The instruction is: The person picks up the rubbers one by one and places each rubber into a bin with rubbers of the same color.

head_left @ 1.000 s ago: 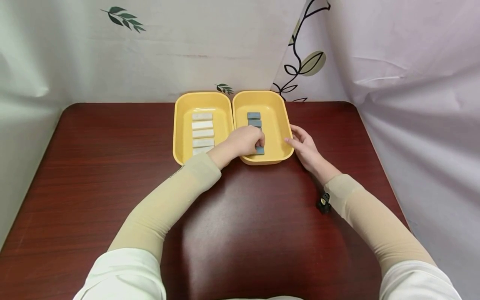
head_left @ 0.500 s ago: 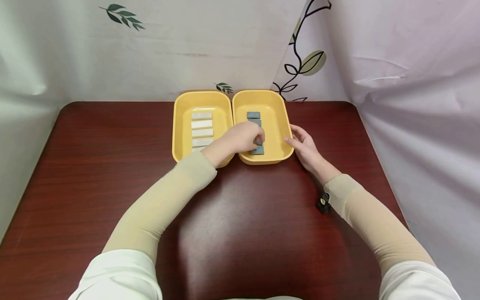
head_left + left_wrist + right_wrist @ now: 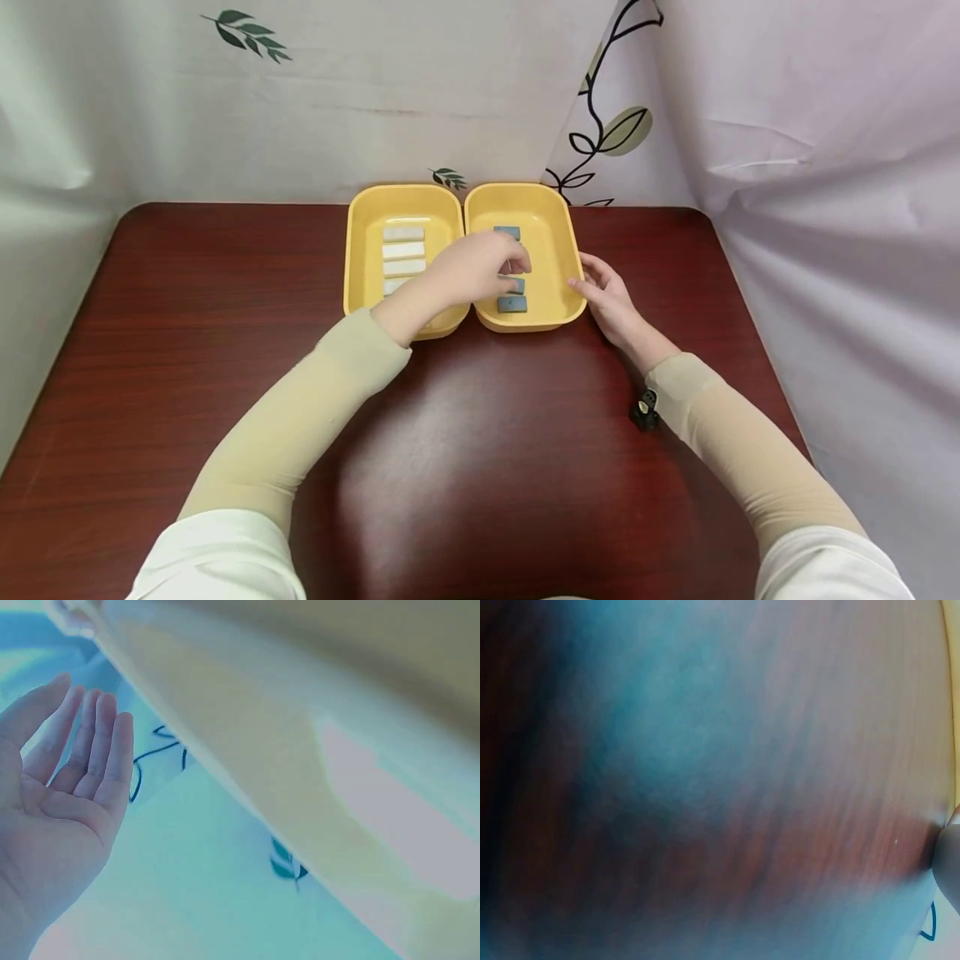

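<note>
Over the right yellow tray (image 3: 551, 283) hovers my left hand (image 3: 480, 262), its fingers loosely bent above a column of grey-blue rectangular blocks (image 3: 512, 305). In the left wrist view, the thumb stands apart from the fingers of the left hand (image 3: 75, 787), with nothing between them. Whether a fingertip touches the second-nearest block cannot be told. The middle of the column is hidden under the hand. My right hand (image 3: 611, 304) holds the tray's right rim, thumb on the inside, fingers outside. Only a finger (image 3: 949, 859) of it shows in the right wrist view.
A second yellow tray (image 3: 349, 267) stands directly to the left, with several white rectangular blocks (image 3: 405, 250) in a column; my left forearm covers its near corner. Both sit at the back of the dark red table (image 3: 225, 333). A small black object (image 3: 645, 410) lies by the right cuff.
My left hand has loosened its fingers from a grey-blue block and drawn up and slightly left, exposing the nearest two blocks. The right hand keeps its place on the tray.
</note>
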The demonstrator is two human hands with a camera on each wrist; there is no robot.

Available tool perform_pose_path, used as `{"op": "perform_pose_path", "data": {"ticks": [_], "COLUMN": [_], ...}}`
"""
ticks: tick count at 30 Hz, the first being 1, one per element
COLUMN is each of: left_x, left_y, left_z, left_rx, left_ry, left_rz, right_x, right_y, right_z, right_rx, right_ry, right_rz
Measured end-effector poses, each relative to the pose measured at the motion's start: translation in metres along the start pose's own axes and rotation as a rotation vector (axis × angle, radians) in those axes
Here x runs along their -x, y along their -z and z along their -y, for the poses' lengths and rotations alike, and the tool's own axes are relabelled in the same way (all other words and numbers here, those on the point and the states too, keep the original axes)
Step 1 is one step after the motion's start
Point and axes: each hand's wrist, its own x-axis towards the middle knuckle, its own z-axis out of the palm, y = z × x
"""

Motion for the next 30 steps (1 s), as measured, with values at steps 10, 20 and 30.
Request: {"op": "perform_pose_path", "data": {"ticks": [10,20,30], "left_x": [0.006,0.029,0.076], "left_y": [0.001,0.011,0.028], "left_z": [0.013,0.025,0.044], "left_rx": [0.001,0.022,-0.021], "left_ry": [0.014,0.041,0.098], "left_rz": [0.011,-0.068,-0.193], "right_x": [-0.003,-0.003,-0.002], "right_y": [0.0,-0.002,-0.001], "right_z": [-0.001,0.0,0.01], "right_rx": [-0.005,-0.015,0.062], "right_ry": [0.011,0.003,0.012], "right_rz": [0.007,0.004,-0.012]}}
